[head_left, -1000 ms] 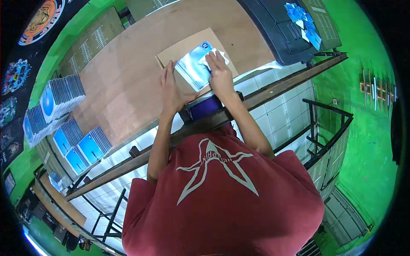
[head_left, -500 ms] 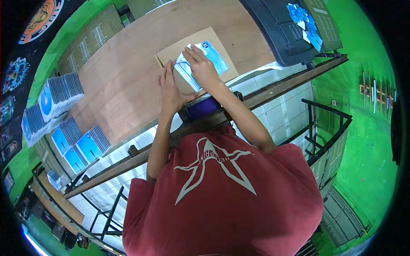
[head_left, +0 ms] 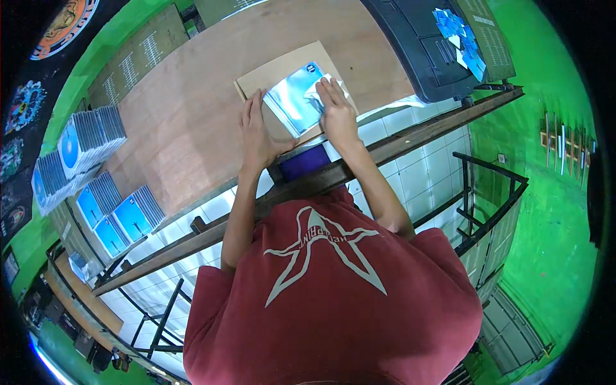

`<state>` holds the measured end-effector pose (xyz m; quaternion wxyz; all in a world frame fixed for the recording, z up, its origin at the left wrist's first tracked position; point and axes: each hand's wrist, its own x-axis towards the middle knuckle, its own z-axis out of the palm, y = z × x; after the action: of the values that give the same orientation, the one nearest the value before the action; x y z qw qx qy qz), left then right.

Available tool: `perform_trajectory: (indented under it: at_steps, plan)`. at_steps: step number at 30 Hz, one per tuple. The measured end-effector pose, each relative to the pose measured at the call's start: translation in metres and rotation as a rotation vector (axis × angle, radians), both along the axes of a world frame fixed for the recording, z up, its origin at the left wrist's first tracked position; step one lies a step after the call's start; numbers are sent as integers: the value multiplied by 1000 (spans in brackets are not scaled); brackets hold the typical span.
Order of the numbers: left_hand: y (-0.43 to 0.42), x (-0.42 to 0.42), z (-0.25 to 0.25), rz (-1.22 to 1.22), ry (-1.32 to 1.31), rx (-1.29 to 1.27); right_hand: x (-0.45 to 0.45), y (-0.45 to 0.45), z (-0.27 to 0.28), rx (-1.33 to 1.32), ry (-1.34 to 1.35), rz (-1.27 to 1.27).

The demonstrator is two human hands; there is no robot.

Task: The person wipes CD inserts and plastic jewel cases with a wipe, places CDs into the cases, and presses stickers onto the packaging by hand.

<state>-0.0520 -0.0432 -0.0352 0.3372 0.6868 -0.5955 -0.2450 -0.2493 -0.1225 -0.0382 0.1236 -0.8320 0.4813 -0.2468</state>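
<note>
A blue-and-white CD case (head_left: pixel 292 96) lies on a brown cardboard sheet (head_left: pixel 256 77) near the table's front edge. White layered edges show along its left side, perhaps more cases beneath. My left hand (head_left: pixel 258 141) rests on the cardboard with fingers stretched out, the fingertips against the case's upper left edge. On the case's right part, my right hand (head_left: pixel 338 115) presses down a crumpled white cloth (head_left: pixel 314 94), its fingers bunched over it. The cloth's far end is hidden under the fingers.
Several stacks of blue CD cases (head_left: pixel 77 151) stand at the table's left end. A black plastic lid or case (head_left: pixel 410 48) with blue paper scraps (head_left: pixel 459 32) lies at the right. A dark metal rail (head_left: pixel 423 131) runs along the front.
My right hand has slid right across the case, from its left part to its right edge, and the white cloth now shows under it. My left hand stays at the left edge.
</note>
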Motion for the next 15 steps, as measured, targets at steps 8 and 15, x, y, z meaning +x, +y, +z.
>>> perform_trajectory:
  at_steps: [8,15]
  plan:
    - [0,0,-4,-21,58,-65,71,19,-13,-10,6,186]
    - [0,1,-3,-21,43,-40,16,39,2,59,-66,340]
